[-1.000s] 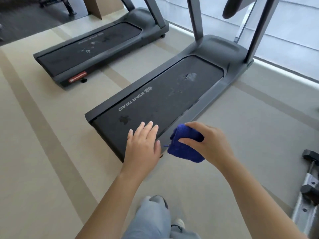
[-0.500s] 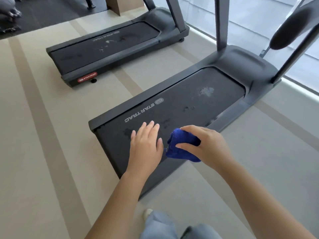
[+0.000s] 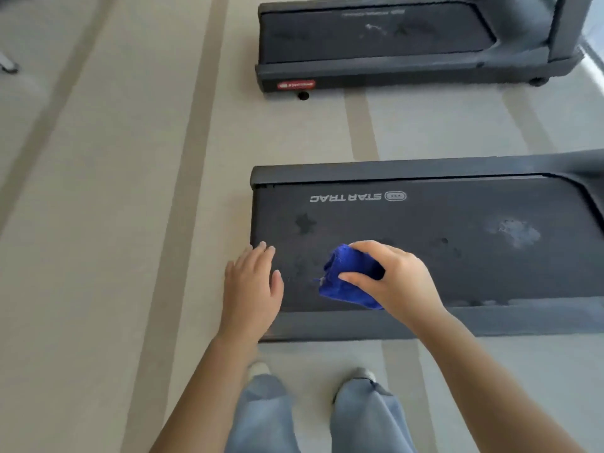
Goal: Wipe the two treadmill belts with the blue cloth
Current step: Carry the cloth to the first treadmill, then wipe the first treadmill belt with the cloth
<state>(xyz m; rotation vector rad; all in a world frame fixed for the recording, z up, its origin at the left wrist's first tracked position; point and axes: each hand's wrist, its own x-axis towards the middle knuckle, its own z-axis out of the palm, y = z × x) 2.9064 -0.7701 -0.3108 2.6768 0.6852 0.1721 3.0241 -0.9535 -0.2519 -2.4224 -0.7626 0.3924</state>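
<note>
My left hand (image 3: 250, 291) is hovering flat and empty, fingers spread, over the near treadmill belt's (image 3: 425, 256) back corner. Moving right, my right hand (image 3: 392, 282) is pinching the bunched blue cloth (image 3: 343, 282) just above that belt. Further right, a pale smudge (image 3: 513, 232) and dark spots are showing, so wiping is barely starting, I'm judging. The far belt (image 3: 376, 34) is looking marked too.

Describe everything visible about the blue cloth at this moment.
The blue cloth is a deep blue, fuzzy-looking fabric, bunched into a thick wad. The right hand grips it from above, thumb on its near side. It sits over the rear part of the near treadmill belt; contact with the belt cannot be told. The left hand is apart from it.
</note>
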